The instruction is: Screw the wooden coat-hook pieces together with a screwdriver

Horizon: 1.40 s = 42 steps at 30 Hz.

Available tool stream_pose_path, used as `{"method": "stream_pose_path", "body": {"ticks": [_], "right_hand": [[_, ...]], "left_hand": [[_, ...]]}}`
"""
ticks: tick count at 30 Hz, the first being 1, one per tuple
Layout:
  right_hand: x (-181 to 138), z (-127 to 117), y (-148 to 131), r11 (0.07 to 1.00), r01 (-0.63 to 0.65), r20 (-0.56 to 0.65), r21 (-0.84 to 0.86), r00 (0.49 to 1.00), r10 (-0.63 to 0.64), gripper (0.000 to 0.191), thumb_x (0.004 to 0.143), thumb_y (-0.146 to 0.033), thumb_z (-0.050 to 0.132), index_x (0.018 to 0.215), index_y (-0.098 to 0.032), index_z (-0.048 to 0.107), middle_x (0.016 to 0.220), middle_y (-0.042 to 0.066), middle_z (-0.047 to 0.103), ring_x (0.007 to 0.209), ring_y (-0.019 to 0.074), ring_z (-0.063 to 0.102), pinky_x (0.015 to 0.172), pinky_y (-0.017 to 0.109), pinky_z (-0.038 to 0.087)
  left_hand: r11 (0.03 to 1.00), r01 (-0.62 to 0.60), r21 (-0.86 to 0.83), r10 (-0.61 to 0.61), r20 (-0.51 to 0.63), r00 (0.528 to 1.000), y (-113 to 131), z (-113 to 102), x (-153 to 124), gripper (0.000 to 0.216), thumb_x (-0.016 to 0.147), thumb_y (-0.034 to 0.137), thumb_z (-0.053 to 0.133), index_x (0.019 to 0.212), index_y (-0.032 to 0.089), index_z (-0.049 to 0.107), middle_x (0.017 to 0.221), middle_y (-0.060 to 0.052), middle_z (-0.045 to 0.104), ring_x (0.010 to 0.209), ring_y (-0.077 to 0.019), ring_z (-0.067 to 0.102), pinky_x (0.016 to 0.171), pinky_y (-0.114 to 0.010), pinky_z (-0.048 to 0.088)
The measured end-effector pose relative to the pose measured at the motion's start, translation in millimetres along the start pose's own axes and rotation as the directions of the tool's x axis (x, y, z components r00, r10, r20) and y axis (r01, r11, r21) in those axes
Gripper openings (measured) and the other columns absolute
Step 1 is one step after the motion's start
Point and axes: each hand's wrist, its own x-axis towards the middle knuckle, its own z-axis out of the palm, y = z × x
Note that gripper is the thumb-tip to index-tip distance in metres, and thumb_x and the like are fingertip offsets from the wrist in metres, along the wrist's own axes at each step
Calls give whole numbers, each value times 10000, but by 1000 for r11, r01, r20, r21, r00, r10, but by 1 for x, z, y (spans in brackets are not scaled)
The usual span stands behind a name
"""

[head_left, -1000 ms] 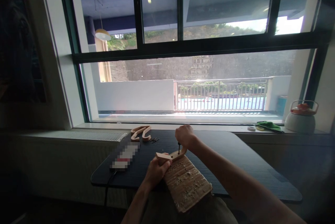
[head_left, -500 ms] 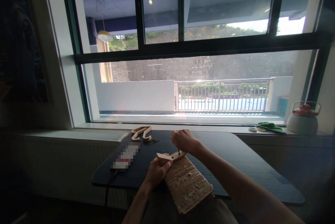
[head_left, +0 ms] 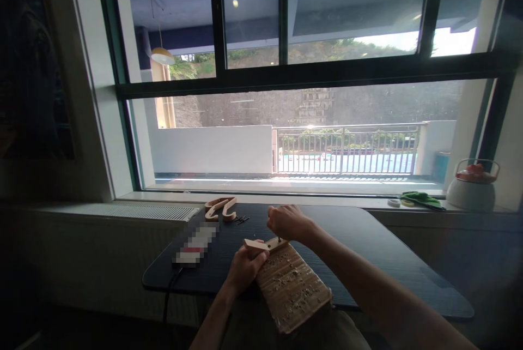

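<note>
A flat wooden board (head_left: 296,287), its face dotted with small pale bits and its edges looking wrapped in clear film, leans from the table edge toward my lap. Across its far end lies a light wooden bar (head_left: 277,243) with a dark hole, joined by an angled wooden piece (head_left: 256,245). My left hand (head_left: 245,268) is closed around the bar's left end and the board's corner. Above the bar's right end, my right hand (head_left: 288,222) pinches a thin dark shaft (head_left: 279,239) that stands upright on the bar. Its upper part is hidden by the fingers.
Two curved wooden pieces (head_left: 221,209) and several dark screws (head_left: 242,219) lie at the back left of the dark table (head_left: 347,252). A blurred-out item (head_left: 196,245) with a cable (head_left: 167,295) is at left. A green cloth (head_left: 423,199) and a white pot (head_left: 472,192) stand on the windowsill.
My right hand has turned slightly and sits a little lower, so less of the dark shaft shows. The left hand and the board have stayed in place.
</note>
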Motion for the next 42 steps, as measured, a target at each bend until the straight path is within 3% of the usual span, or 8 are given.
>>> {"method": "stream_pose_path", "body": {"ticks": [5, 19, 25, 34, 42], "right_hand": [[-5, -1, 4, 1000, 20, 4, -2, 1000, -20, 284, 852, -309, 349, 962, -161, 564, 835, 110, 674, 754, 237, 633, 611, 312, 431], [6, -3, 19, 990, -141, 53, 22, 989, 140, 370, 899, -324, 295, 922, -138, 614, 866, 136, 674, 793, 217, 637, 615, 270, 429], [-6, -4, 19, 997, -82, 44, -2, 996, 82, 329, 876, -324, 328, 1000, -137, 569, 848, 135, 671, 757, 224, 630, 613, 290, 416], [-9, -8, 12, 996, 82, 29, -28, 996, -81, 277, 866, -344, 374, 915, -181, 593, 836, 88, 673, 746, 202, 625, 610, 264, 395], [2, -4, 15, 999, -40, 36, -17, 999, 41, 354, 881, -338, 334, 916, -151, 632, 885, 131, 673, 808, 217, 626, 652, 286, 422]], "left_hand": [[1000, 1, 7, -1, 2, 1000, -1, 0, 0, 331, 699, 375, 601, 951, 172, 669, 995, -59, 672, 949, -217, 599, 857, -298, 450], [999, 9, -46, -8, 5, 1000, -5, 2, 1, 351, 693, 376, 610, 956, 149, 663, 990, -74, 673, 942, -226, 600, 845, -310, 450], [1000, 9, -18, -9, 6, 1000, -3, 2, 0, 353, 694, 389, 607, 952, 155, 666, 990, -73, 674, 941, -228, 602, 841, -309, 454], [1000, 13, -12, -13, -5, 1000, 2, 2, -1, 339, 689, 379, 605, 940, 162, 671, 979, -67, 679, 936, -230, 605, 848, -309, 453], [1000, 3, -7, -3, 12, 1000, -2, 0, 0, 333, 698, 375, 599, 940, 159, 672, 970, -64, 679, 934, -230, 601, 845, -306, 447]]}}
